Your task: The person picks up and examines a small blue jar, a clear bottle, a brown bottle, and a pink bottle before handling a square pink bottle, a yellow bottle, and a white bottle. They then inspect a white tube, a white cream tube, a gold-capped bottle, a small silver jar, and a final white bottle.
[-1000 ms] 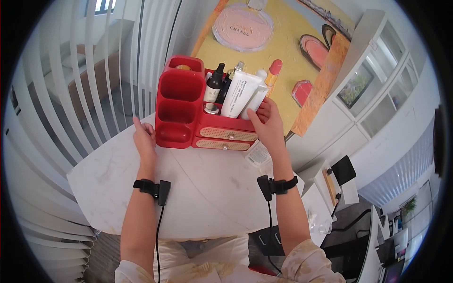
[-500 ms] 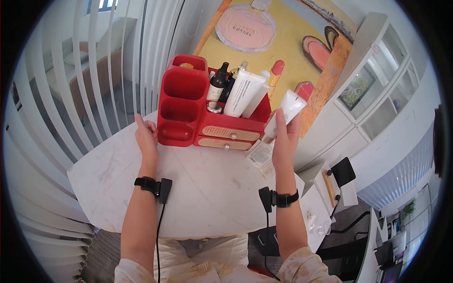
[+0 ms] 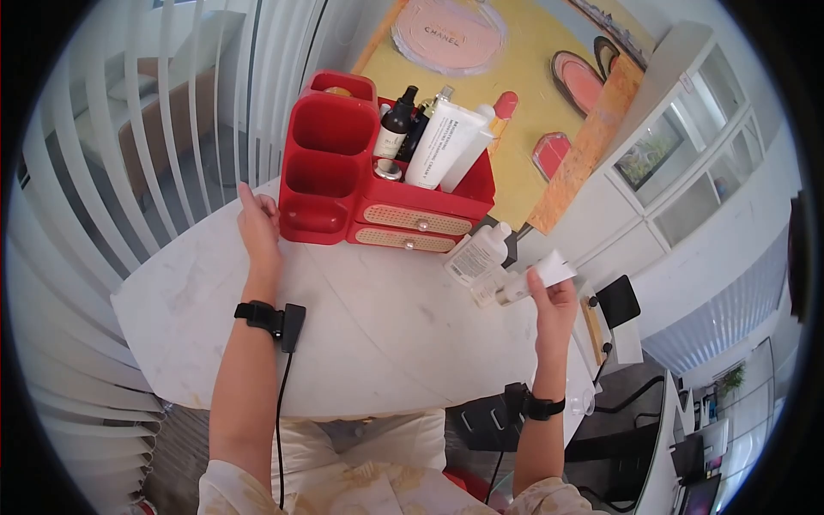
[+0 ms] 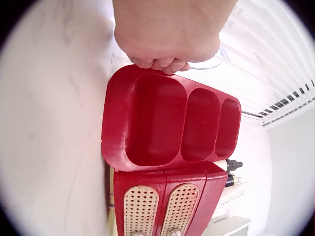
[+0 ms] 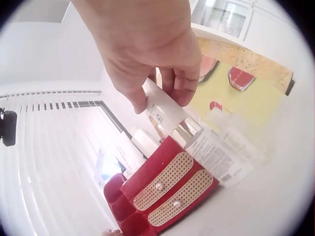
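My right hand (image 3: 556,313) pinches a white squeeze tube (image 3: 554,268) between thumb and fingers, at the table's right side. In the right wrist view the tube (image 5: 165,108) is tilted, its shiny metallic cap pointing down. A red cosmetics organizer (image 3: 421,202) with two woven-front drawers stands at the back of the table. My left hand (image 3: 259,225) is at its left side, fingers loosely curled against the wall and thumb pointing up. Inside the organizer stand a large white tube (image 3: 442,148), a second white tube (image 3: 468,163) and a dark dropper-style bottle (image 3: 395,129).
A white labelled bottle (image 3: 481,254) stands right of the organizer, a small pale container (image 3: 487,287) in front of it. The marble-patterned table (image 3: 360,343) has its front edge near my lap. Behind are a painting (image 3: 524,184) and, at left, vertical blinds (image 3: 129,197).
My right hand has lifted the smaller white tube out of the organizer's right end and carried it right and toward me, past the white bottle. My left hand has stayed at the organizer's left side.
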{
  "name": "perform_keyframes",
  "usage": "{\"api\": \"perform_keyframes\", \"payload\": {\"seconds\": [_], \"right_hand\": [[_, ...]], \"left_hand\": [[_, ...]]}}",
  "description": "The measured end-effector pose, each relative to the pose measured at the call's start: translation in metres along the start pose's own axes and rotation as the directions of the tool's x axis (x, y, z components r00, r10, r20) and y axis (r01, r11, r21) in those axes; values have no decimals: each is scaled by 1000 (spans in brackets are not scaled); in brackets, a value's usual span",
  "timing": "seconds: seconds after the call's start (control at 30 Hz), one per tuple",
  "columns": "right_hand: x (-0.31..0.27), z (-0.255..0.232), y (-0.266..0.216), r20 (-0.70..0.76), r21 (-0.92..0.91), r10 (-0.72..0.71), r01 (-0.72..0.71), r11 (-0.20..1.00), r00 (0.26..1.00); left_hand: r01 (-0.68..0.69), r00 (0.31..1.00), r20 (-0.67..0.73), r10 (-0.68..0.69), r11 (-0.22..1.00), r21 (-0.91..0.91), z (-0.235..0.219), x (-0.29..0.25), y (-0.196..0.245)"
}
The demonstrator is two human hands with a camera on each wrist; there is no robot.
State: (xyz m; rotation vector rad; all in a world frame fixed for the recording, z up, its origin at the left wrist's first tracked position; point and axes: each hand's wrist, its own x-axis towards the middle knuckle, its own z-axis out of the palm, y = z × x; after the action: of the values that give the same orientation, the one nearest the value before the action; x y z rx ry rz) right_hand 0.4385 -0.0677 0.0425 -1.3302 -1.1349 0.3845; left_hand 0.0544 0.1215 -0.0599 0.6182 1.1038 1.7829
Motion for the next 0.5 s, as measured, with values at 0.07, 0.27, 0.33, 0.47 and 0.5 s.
{"api": "perform_keyframes", "payload": {"seconds": [0.07,0.27,0.33,0.47,0.5], "right_hand": [[5,-9,-7,-49,-40,-29,27,999,998],[27,-11,-17,-115,-85,-83,73,994,990],[33,-8,-16,-113,-130,-98,83,988,989],[43,-7,-10,-96,-136,-104,90,987,990],[46,-8,-6,-84,-137,-107,95,986,991]], "left_hand": [[-2,1000,14,2,1000,-5,-1,2,-2],[1,1000,16,-1,1000,-25,-2,2,-2],[3,1000,16,-3,1000,-20,-2,2,-2],[3,1000,16,-3,1000,-8,-2,2,-1],[4,1000,16,-4,1000,-8,-2,2,-1]]}}
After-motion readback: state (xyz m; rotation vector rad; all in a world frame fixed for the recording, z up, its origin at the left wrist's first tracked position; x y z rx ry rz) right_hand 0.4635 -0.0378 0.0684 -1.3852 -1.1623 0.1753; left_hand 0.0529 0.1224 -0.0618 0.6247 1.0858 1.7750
